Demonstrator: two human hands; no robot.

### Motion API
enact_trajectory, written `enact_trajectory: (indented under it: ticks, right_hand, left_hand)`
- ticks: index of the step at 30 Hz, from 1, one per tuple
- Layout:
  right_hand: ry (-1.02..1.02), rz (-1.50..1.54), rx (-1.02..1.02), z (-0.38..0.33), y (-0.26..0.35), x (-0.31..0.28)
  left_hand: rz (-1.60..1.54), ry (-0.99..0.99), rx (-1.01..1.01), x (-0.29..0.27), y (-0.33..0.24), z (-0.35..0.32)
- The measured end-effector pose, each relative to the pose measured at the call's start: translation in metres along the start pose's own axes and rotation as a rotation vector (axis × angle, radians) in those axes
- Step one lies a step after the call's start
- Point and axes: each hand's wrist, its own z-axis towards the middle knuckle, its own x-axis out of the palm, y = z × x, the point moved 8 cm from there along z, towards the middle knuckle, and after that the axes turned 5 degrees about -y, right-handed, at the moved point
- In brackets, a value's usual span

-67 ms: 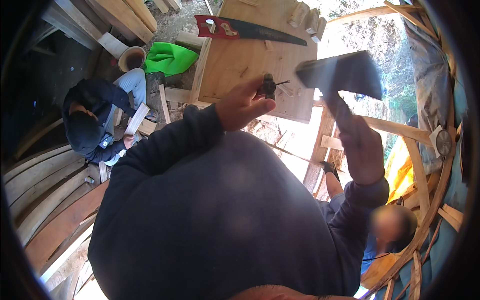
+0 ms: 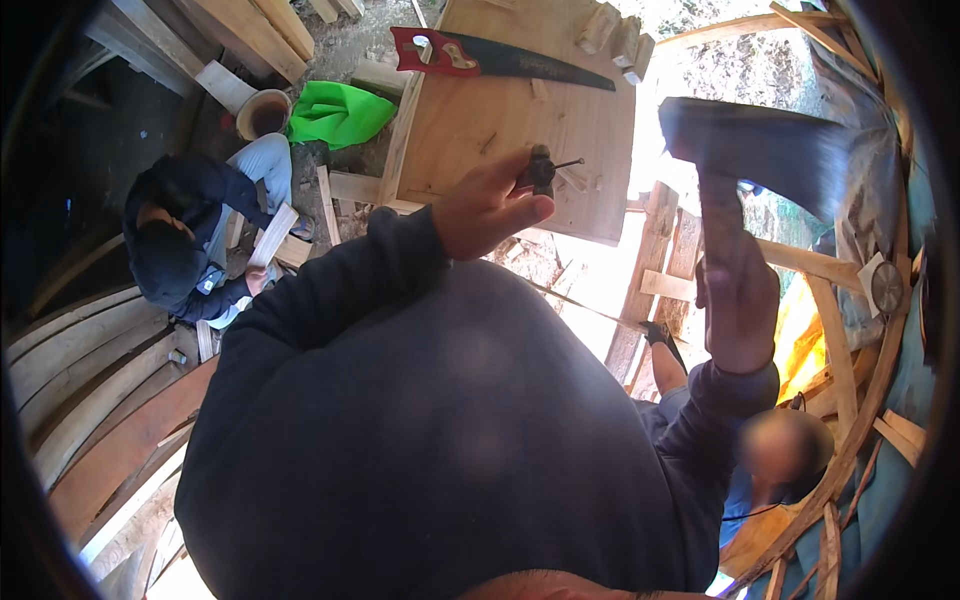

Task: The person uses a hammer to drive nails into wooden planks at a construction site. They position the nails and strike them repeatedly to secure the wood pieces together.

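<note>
Raised at the right, my right hand is closed round the handle of an axe. The axe's broad dark head points up and to the right, its edge smeared by motion. In front of my chest, the fingers and thumb of my left hand close on a small dark metal piece. A thin rod with a knobbed end sticks out of that piece to the right; its exact kind is unclear. Beneath and beyond this hand is a wooden board.
A red-handled handsaw lies on the board, near small wood blocks. At left a person crouches holding a wood piece; another person is low at right. A green cloth and a bucket lie beyond.
My right hand has swung the axe to the right, away from the board. The left hand with the metal piece has barely moved.
</note>
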Motion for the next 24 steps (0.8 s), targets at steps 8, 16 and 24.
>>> enact_trajectory:
  ticks: [8, 16, 24]
  right_hand:
    - [0.035, -0.037, -0.064, 0.013, 0.01, 0.008]
    - [-0.041, 0.23, 0.118, -0.005, -0.024, 0.019]
    - [-0.076, 0.584, 0.32, -0.012, -0.021, 0.038]
  left_hand:
    - [-0.005, -0.042, 0.071, 0.006, 0.009, 0.013]
    - [-0.03, -0.053, 0.103, -0.005, -0.002, 0.009]
    - [-0.051, -0.03, 0.116, -0.014, -0.001, -0.009]
